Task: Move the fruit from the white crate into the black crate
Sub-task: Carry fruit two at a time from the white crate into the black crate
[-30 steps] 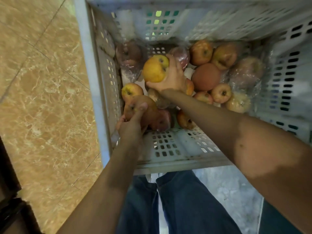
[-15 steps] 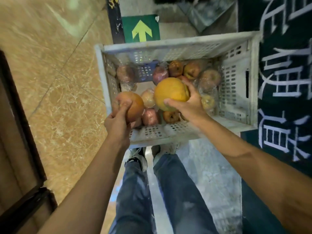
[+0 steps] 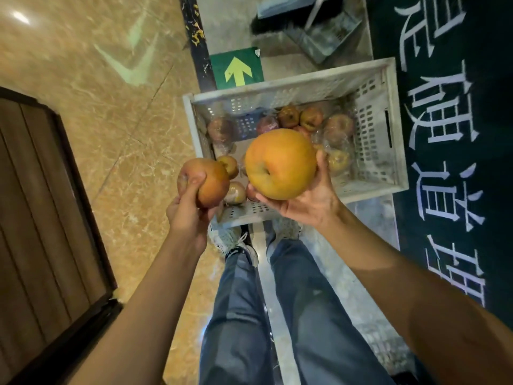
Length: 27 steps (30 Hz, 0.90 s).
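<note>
He stands over the white crate (image 3: 388, 126) at centre frame. His left hand (image 3: 188, 209) grips a reddish apple (image 3: 205, 182), thumb curled over it. His right hand (image 3: 311, 198) cups a big orange-yellow fruit (image 3: 280, 163), perhaps an apple. More fruit (image 3: 311, 118), some seemingly plastic-wrapped, lies in the crate below.

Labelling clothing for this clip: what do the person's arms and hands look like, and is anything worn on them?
The left forearm and right forearm are bare, with no sleeve in view. The left hand and right hand wear no glove; no watch, bracelet or ring shows. Below are blue denim jeans.
</note>
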Available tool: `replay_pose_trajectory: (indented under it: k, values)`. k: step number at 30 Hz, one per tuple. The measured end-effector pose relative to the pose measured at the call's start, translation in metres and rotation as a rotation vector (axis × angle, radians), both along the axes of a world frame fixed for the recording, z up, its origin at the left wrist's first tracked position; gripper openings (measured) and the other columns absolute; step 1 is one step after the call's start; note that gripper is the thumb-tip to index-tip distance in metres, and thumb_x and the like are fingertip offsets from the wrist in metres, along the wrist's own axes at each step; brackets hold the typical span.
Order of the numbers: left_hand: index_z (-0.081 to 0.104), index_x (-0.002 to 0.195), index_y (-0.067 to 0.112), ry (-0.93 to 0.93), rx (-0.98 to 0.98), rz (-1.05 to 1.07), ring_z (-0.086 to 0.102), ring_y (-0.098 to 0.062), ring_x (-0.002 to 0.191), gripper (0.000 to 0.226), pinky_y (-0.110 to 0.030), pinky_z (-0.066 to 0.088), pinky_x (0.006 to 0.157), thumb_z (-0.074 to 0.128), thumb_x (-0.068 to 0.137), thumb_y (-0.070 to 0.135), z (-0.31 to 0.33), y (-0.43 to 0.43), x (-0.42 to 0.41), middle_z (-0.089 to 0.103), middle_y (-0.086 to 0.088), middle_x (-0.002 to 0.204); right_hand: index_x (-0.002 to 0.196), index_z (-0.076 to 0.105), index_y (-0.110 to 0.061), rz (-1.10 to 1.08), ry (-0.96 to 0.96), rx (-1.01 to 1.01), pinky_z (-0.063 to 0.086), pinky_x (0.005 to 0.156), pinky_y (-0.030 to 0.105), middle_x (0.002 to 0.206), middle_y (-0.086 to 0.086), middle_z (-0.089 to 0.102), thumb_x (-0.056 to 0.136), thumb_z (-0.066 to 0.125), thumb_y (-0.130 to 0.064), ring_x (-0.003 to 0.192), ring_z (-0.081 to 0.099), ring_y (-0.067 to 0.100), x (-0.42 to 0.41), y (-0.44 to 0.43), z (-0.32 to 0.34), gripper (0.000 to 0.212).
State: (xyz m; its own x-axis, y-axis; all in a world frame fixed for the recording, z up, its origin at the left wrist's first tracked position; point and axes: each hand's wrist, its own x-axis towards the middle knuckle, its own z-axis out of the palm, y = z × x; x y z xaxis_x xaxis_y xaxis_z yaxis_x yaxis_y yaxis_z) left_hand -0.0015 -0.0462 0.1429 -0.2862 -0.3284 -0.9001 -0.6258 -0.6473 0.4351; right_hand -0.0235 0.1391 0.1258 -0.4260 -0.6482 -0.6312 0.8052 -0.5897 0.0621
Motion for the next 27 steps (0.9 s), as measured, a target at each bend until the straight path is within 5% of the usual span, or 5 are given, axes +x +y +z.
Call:
replay_pose_trajectory:
  k: [8, 14, 18, 24, 27]
  values:
    - [0.052, 0.118, 0.026, -0.015, 0.008, 0.025, 0.056, -0.026, 0.116, 0.033, -0.029, 0.054, 0.080, 0.063, 0.087, 0.027, 0.008, -0.012, 0.019, 0.050, -0.008, 0.131, 0.134, 0.036, 0.008, -0.048, 0.027, -0.522, 0.049, 0.090, 0.057, 0.126, 0.039, 0.047, 0.059, 0.087, -0.034, 0.111, 0.051, 0.054, 0.014, -0.006, 0.008, 0.100]
    - [0.057, 0.109, 0.026, -0.004, 0.039, 0.007, 0.058, -0.022, 0.105, 0.023, -0.027, 0.054, 0.079, 0.063, 0.087, 0.027, 0.015, -0.009, 0.021, 0.053, -0.007, 0.119, 0.121, 0.048, -0.026, 0.267, 0.346, 0.401, 0.058, 0.074, 0.035, 0.121, 0.003, 0.058, 0.020, 0.092, -0.048, 0.105, 0.062, 0.022, -0.009, -0.001, 0.042, 0.113]
    - [0.051, 0.126, 0.022, -0.001, 0.022, -0.013, 0.058, -0.023, 0.112, 0.042, -0.024, 0.056, 0.075, 0.063, 0.087, 0.029, 0.019, -0.011, 0.017, 0.050, -0.007, 0.134, 0.115, 0.046, -0.039, 0.634, 0.851, 1.025, 0.054, 0.082, 0.034, 0.123, -0.010, 0.047, 0.031, 0.082, -0.050, 0.110, 0.053, 0.014, -0.009, -0.008, 0.060, 0.093]
    - [0.051, 0.128, 0.022, -0.021, 0.030, 0.033, 0.057, -0.025, 0.116, 0.046, -0.023, 0.058, 0.068, 0.065, 0.085, 0.030, 0.028, -0.015, 0.004, 0.051, -0.008, 0.133, 0.122, 0.037, -0.028, 0.586, 1.101, 1.372, 0.047, 0.089, 0.037, 0.121, -0.012, 0.042, 0.041, 0.081, -0.047, 0.111, 0.047, 0.013, 0.003, -0.020, 0.066, 0.094]
    - [0.053, 0.127, 0.023, -0.008, 0.034, 0.051, 0.058, -0.025, 0.113, 0.045, -0.023, 0.058, 0.062, 0.066, 0.085, 0.029, 0.031, -0.019, -0.001, 0.051, -0.008, 0.133, 0.125, 0.042, -0.025, 0.571, 1.134, 1.459, 0.038, 0.088, 0.021, 0.119, -0.012, 0.040, 0.042, 0.082, -0.044, 0.110, 0.042, 0.009, 0.002, -0.025, 0.065, 0.094]
